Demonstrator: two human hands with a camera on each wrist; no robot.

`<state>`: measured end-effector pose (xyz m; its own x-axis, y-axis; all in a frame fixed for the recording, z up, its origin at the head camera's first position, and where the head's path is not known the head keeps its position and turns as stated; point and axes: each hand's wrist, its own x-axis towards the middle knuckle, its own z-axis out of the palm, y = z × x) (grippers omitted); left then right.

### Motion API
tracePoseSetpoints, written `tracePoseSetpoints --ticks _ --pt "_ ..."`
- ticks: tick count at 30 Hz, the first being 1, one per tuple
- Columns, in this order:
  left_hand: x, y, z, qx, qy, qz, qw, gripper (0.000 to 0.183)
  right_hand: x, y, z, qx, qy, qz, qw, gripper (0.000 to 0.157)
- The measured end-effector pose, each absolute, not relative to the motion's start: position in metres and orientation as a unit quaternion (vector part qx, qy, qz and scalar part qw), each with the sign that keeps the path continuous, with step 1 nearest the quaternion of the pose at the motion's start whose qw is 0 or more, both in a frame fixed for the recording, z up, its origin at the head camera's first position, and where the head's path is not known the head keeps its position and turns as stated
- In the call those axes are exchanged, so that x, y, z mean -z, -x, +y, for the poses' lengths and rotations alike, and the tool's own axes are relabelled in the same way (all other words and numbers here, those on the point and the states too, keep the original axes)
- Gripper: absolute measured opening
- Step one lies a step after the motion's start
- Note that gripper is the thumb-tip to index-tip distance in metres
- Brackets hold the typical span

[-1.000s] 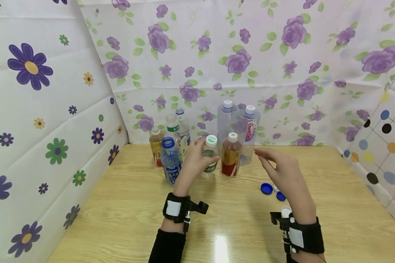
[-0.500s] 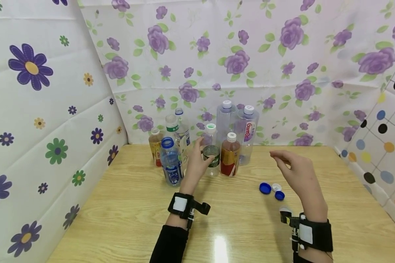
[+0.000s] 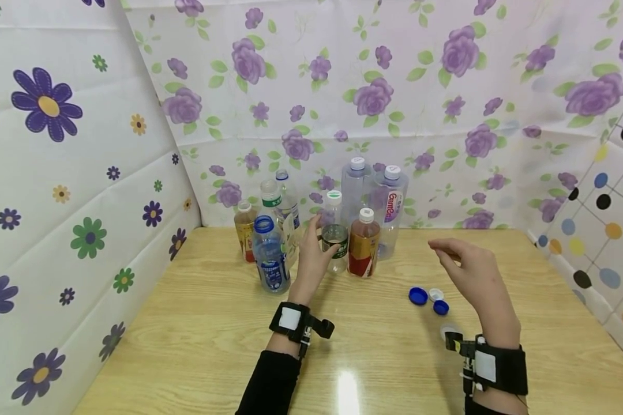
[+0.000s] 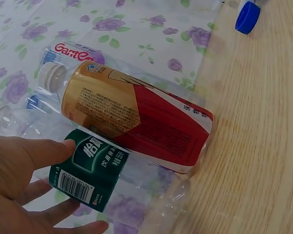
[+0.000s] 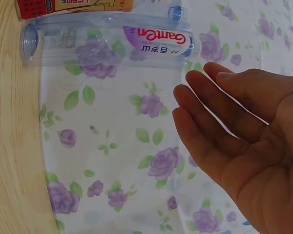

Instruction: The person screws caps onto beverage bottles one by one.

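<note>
My left hand (image 3: pixel 311 262) is beside a clear plastic water bottle (image 3: pixel 337 231) with a green label and white cap, upright on the table. In the left wrist view, the thumb overlaps the edge of the bottle's green label (image 4: pixel 110 170) and the other fingers spread straight along its far side; whether they touch it I cannot tell. Just right of it stands a tea-coloured bottle (image 3: pixel 364 248) with a gold and red label. My right hand (image 3: pixel 472 276) hovers above the table's right side, fingers loosely bent and holding nothing, as the right wrist view's palm (image 5: pixel 254 165) shows.
At left stand a blue-tinted uncapped bottle (image 3: pixel 271 262), a small amber bottle (image 3: pixel 245 230) and two clear bottles. Two tall capped bottles (image 3: pixel 391 213) are behind. Blue caps (image 3: pixel 417 296) and a white cap (image 3: pixel 436 294) lie on the table (image 3: pixel 197 334) near my right hand. Patterned cloth (image 3: pixel 446 115) encloses the table.
The green-labelled bottle, earlier in my left hand and leaning, now stands upright beside the tea-coloured one. The left fingers have spread. My right hand has moved a little to the right.
</note>
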<state>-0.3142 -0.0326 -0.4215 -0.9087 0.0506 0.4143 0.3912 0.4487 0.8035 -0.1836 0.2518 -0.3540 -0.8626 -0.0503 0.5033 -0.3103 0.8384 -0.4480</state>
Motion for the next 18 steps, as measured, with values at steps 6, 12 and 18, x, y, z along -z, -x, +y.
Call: tracePoseSetpoints --ticks 6,12,18 --pt "0.412 0.312 -0.034 0.518 0.115 -0.835 0.148 0.081 0.355 0.183 0.257 -0.267 -0.093 -0.931 0.23 0.026" --pt "0.379 0.293 -0.042 0.49 0.123 -0.846 0.169 0.079 0.355 0.183 0.259 -0.27 -0.089 -0.934 0.218 0.027" --pt "0.335 0.262 -0.057 0.494 0.158 -0.823 0.232 0.073 0.355 0.182 0.26 -0.272 -0.089 -0.937 0.201 0.027"
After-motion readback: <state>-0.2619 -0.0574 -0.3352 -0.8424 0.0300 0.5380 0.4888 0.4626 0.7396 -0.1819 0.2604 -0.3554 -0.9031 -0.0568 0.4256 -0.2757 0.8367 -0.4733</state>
